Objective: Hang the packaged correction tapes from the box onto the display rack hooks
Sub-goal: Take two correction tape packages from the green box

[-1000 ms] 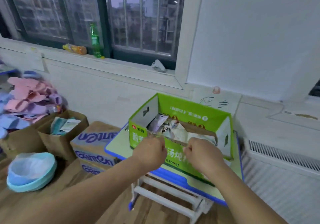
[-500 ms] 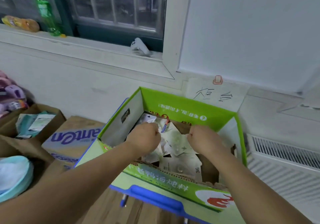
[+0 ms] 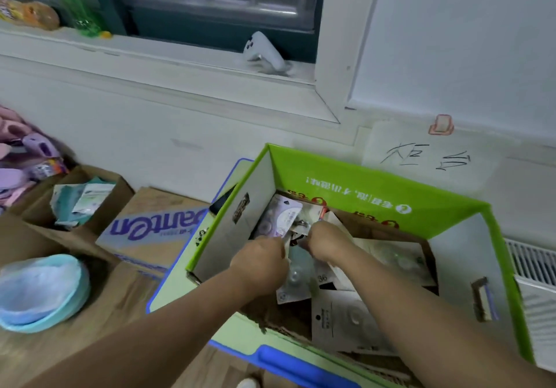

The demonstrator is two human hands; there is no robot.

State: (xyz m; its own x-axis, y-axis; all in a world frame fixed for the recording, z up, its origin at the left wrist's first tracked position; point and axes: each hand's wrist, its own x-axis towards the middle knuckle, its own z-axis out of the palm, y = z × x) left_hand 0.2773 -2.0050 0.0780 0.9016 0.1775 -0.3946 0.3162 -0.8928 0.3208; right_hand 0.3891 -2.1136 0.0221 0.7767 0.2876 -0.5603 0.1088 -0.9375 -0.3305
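A white wall (image 3: 135,135) with a window sill (image 3: 180,66) fills the far side. Below it a table (image 3: 168,291) with a pale green top and blue rim carries a large green box (image 3: 376,189), open at the top. The box takes up most of the right half. A white radiator (image 3: 534,267) stands just beside its right wall.

To the left, on the floor, sit a printed carton (image 3: 150,228), an open brown carton (image 3: 120,195) behind it, and a pale blue basin (image 3: 39,291) nearer the camera.

Both bare forearms reach in from the lower edge and slant down over the box's near rim, converging toward its far left corner. The left hand (image 3: 260,263) is knuckles-up with fingers curled under. The right hand (image 3: 326,242) lies just beside it, curled the same way, and the two nearly touch. The fingertips are hidden behind the backs of the hands, so I cannot tell whether either hand has hold of a pack.

The packaged correction tapes (image 3: 346,318) lie loose inside the box, overlapping, mostly pale backing cards facing up. One purple-and-white pack (image 3: 281,214) leans tilted against the box's left wall, its lower edge at the left hand's knuckles. A small dark-printed pack (image 3: 299,231) shows between the two hands.
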